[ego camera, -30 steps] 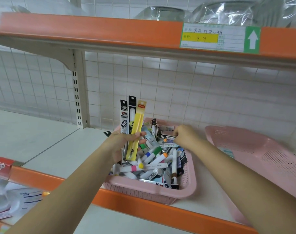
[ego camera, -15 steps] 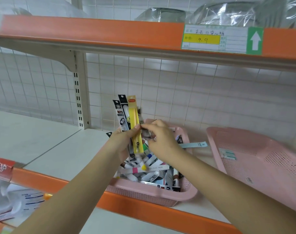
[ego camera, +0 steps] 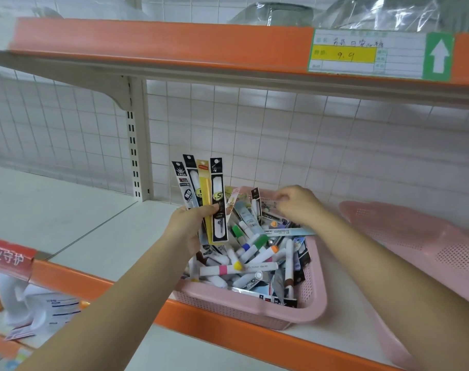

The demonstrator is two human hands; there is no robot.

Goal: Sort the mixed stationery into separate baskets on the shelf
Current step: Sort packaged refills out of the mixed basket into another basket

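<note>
A pink basket (ego camera: 254, 310) at the shelf's front edge is full of mixed stationery: capped markers (ego camera: 254, 253), refill packets and a pale blue strip (ego camera: 291, 232). My left hand (ego camera: 189, 227) grips a fan of several long refill packets (ego camera: 201, 188), black ones and a yellow one, upright over the basket's left side. My right hand (ego camera: 299, 204) hovers over the basket's back part. Its fingers are curled, and their tips pinch a pale packet (ego camera: 268, 204) by the rear rim.
A second pink basket (ego camera: 415, 236) lies tilted on the shelf to the right. An upper shelf with an orange edge and a price label (ego camera: 367, 53) hangs overhead. A white upright (ego camera: 137, 145) stands at the back left, and packaged goods (ego camera: 40, 309) lie on the shelf below.
A black packet marked .5 has joined the bundle in my left hand. My right hand has gone from the bundle back to the rear of the basket.
</note>
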